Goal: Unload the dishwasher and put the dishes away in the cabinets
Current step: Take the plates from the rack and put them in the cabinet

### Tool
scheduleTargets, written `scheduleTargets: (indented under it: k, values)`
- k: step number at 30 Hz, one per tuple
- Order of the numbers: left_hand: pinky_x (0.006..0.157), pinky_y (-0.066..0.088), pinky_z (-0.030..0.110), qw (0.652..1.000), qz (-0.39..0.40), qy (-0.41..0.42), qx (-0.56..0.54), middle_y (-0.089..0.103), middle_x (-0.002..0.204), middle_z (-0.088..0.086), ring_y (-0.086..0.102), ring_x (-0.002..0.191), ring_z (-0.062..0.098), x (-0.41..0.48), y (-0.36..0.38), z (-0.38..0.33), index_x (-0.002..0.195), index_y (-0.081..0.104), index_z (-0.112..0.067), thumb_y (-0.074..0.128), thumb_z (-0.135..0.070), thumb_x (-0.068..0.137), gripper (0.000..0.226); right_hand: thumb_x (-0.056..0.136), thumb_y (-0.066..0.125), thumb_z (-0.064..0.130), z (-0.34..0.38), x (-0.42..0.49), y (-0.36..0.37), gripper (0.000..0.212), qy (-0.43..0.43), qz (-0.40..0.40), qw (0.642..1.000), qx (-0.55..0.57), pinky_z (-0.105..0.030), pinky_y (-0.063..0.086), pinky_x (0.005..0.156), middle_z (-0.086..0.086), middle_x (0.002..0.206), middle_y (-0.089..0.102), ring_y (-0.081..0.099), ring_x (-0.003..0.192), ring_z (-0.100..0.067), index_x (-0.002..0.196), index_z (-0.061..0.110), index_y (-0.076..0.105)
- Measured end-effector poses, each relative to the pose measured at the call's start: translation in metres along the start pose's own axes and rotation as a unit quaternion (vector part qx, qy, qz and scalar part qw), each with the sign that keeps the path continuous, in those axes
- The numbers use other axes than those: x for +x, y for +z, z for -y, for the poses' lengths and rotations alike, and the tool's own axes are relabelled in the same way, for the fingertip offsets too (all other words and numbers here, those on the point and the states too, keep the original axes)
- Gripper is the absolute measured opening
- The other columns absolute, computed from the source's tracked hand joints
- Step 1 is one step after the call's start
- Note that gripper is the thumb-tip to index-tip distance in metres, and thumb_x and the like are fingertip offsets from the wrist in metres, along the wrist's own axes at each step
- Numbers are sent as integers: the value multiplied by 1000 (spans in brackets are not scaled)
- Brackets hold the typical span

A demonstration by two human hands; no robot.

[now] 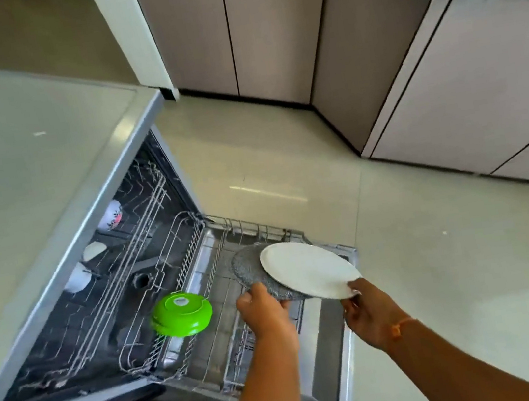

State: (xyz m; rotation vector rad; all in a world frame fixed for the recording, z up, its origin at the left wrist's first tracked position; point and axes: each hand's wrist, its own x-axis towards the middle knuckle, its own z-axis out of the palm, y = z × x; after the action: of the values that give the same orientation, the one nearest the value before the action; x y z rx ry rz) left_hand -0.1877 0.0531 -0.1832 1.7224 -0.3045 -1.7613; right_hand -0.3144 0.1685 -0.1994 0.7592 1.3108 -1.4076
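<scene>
Over the pulled-out lower rack of the open dishwasher, two bare forearms reach in from the bottom edge. The left hand has its fingers curled round the near rim of a grey speckled plate and holds it above the rack. The right hand, with an orange band at the wrist, pinches the near rim of a white plate. The white plate lies tilted across the right part of the grey one and hides it there; whether the two touch cannot be told. Both plates hang over the far right part of the rack, clear of its wires.

Just left of the left hand, a round green lid with a white piece in its middle leans at the rack's left side. The rack rests on the lowered dishwasher door.

Farther in, under the table, the upper rack carries a white cup with a flower pattern and two more white pieces, partly hidden by the table's edge.

Beyond the door lies a pale tiled floor. At the far side stand closed cabinets with dark handles, running round the corner to the right.
</scene>
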Motion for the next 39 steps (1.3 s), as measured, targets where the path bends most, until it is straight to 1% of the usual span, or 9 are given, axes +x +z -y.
scheduleTargets:
  k: [5,11,14,17,21,25,30,34,39]
  values:
    - [74,53,43,998,57,23,2,60,114,22,60,88,29,-120,-47,49,118,53,-4,44,-9,96,24,93,56,14,-7,-87,-96,29,-30,29,999,-33,-15,44,42,-4,90,67,62,47,-10,122,14,56]
    - [60,53,33,996,90,17,-2,62,119,19,62,93,26,-227,-140,117,118,56,-10,45,-9,97,24,94,55,13,-50,-182,-214,25,-22,59,994,-94,-16,41,37,-3,69,62,58,43,-10,119,12,56]
    - [70,57,40,996,90,9,-6,62,118,18,61,101,29,-275,-198,147,121,56,-11,44,-5,97,27,93,56,12,-83,-220,-268,22,-9,54,989,-137,-16,40,38,-2,64,58,55,40,-9,115,12,57]
    - [67,57,39,996,84,-11,-20,64,116,20,61,104,33,-311,-257,171,122,58,-6,44,-5,98,27,92,57,11,-117,-248,-312,15,13,53,987,-154,-16,41,38,-1,67,59,55,41,-8,107,13,59]
    - [75,55,42,999,13,-34,-31,64,111,26,62,98,34,-330,-344,199,115,58,3,42,-8,100,25,95,56,10,-173,-270,-346,4,55,42,980,-187,-16,44,38,-6,72,63,57,39,-10,97,10,60]
    - [70,54,40,994,-75,-24,-77,64,104,24,61,87,32,-333,-435,197,117,56,6,43,-9,101,26,96,54,11,-243,-281,-333,4,98,53,956,-271,-15,37,36,-4,55,61,53,41,-11,98,12,57]
    - [74,54,40,972,-140,-3,-191,61,113,25,61,95,31,-321,-525,155,124,53,5,42,-7,102,28,98,55,11,-321,-286,-256,16,121,97,933,-326,-18,45,40,-10,82,64,62,49,-12,113,7,56]
    - [66,49,35,953,-169,17,-251,61,105,16,58,84,24,-283,-579,103,124,54,-1,41,-9,103,26,101,51,14,-390,-284,-160,26,99,154,921,-343,-18,48,42,-7,94,64,60,70,-12,127,13,52]
    - [68,51,40,935,-128,16,-330,59,115,9,57,97,21,-216,-621,38,130,53,-10,45,-14,103,29,101,51,13,-466,-272,-45,31,36,223,896,-383,-20,53,50,-8,104,62,56,72,-13,132,15,51]
